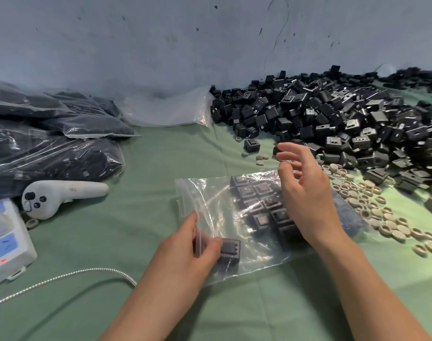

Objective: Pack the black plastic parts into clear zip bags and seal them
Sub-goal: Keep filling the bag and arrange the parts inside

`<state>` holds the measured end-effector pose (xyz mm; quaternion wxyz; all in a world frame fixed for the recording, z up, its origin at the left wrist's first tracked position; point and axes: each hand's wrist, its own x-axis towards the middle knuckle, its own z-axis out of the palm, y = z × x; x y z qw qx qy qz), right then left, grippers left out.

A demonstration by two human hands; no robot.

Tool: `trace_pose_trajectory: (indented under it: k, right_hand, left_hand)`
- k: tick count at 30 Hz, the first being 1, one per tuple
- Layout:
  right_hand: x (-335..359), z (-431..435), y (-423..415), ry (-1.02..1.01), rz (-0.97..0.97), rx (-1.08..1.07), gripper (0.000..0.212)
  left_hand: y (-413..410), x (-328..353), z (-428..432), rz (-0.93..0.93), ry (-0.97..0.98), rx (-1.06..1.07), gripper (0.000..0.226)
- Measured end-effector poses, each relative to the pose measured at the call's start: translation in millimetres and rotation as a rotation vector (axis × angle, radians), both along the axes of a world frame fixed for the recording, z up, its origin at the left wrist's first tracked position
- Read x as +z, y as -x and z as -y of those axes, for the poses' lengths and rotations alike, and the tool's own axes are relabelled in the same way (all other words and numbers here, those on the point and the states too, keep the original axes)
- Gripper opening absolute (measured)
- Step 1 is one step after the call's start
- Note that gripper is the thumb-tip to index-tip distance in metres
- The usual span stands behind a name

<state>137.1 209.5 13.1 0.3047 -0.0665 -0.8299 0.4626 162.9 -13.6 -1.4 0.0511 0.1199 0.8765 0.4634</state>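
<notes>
A clear zip bag [215,193] lies on the green cloth in front of me, with several black plastic parts [264,205] inside it. My left hand [185,252] pinches the bag's open zip edge at its near left corner. One black part [231,249] sits just inside the mouth beside my left thumb. My right hand [306,188] hovers above the bag's right half, fingers loosely curled and holding nothing. A big heap of loose black parts [333,119] spreads from the wall to the far right.
Filled, sealed bags [50,143] pile up at the left, an empty clear bag [168,112] lies by the wall. Beige round caps [372,207] scatter at the right. A white handheld controller [62,195], a white device [5,239] and a braided cable [62,276] lie at the left.
</notes>
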Motion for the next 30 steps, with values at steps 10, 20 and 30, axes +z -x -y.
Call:
trace_pose_trajectory:
  k: [10,20,30]
  right_hand:
    - [0,1,0,-0.031,0.002,-0.016,0.028]
    - [-1,0,0,-0.028,0.011,0.000,0.027]
    - [-1,-1,0,-0.026,0.005,0.013,0.027]
  left_hand:
    - [3,7,-11,0.472,-0.442,-0.011,0.028]
    - [12,19,-16,0.654,-0.516,-0.040,0.023]
    - [14,29,-16,0.886,-0.643,-0.208,0.046]
